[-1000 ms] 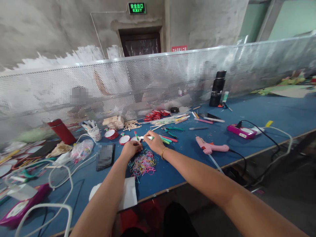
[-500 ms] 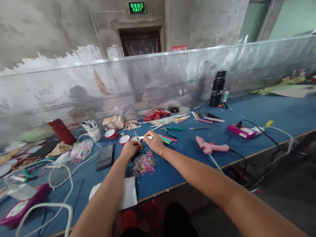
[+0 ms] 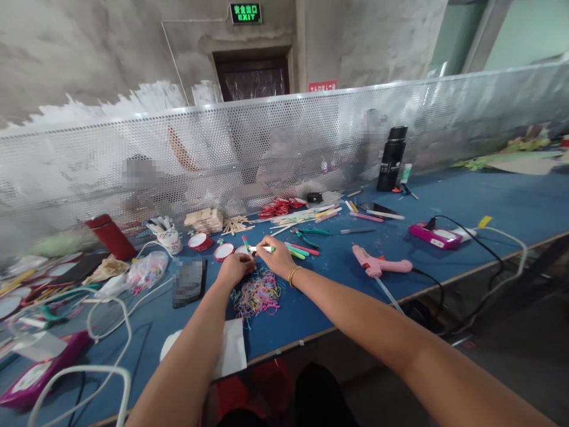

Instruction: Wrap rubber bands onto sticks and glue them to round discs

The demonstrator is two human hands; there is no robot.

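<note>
My left hand (image 3: 239, 268) is closed on a thin stick (image 3: 245, 241) whose upper end is coloured red and green. In my right hand (image 3: 276, 259) is a white marker with a green end (image 3: 270, 249), pinched between the fingers and pointing left at the stick. The marker's tip is at or very near the stick; contact is too small to make out. Just below the hands lies a tangled pile of coloured rubber bands (image 3: 258, 296). Pink and green markers (image 3: 302, 249) rest right of my right hand. Small red-rimmed round pieces (image 3: 223, 251) sit beyond my left hand.
A pink glue gun (image 3: 382, 265) with its cord lies to the right, near pliers (image 3: 306, 237). Wooden sticks (image 3: 237, 225), a cup of pens (image 3: 169, 237), a phone (image 3: 189, 283) and white cables are left. A perforated metal divider (image 3: 267, 154) runs behind, with people beyond.
My right hand has shifted slightly left, bringing the marker against or close to the stick. The left hand has stayed nearly still.
</note>
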